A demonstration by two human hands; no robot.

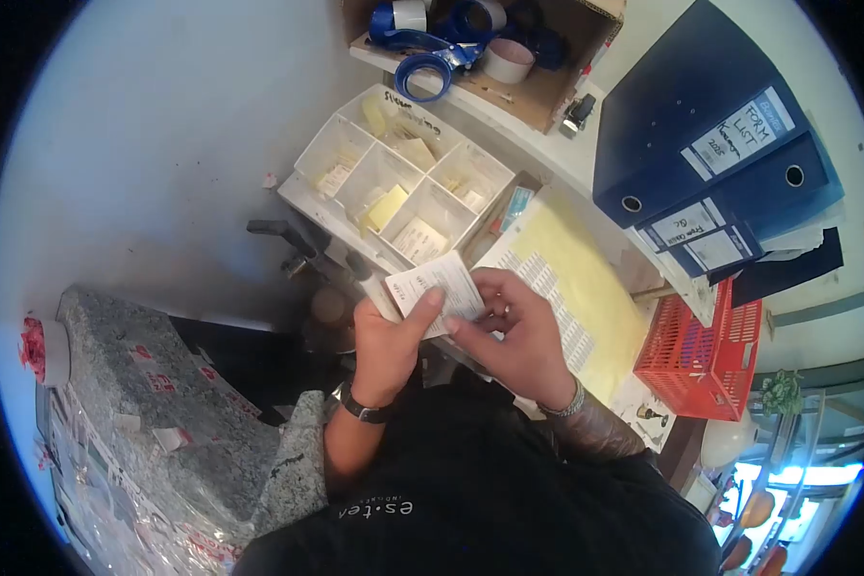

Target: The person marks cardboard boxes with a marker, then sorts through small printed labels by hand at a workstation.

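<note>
Small white printed cards (437,293) are gripped in my left hand (389,350), its thumb pressed on their face. Beside them, a pale strip-like piece (379,296) sticks up from the same hand. My right hand (518,336) has curled fingers at the right edge of the cards, with its thumb at their lower corner. Just beyond the hands stands a white divided tray (331,134), whose compartments hold small cards and yellow slips.
Right of the tray lie a yellow sheet (595,278) and white label strips (538,278). Blue binders (710,106) and a red basket (696,350) stand at the right. A shelf holds blue tape dispensers (424,75). A grey, plastic-wrapped bundle (163,413) is at the left.
</note>
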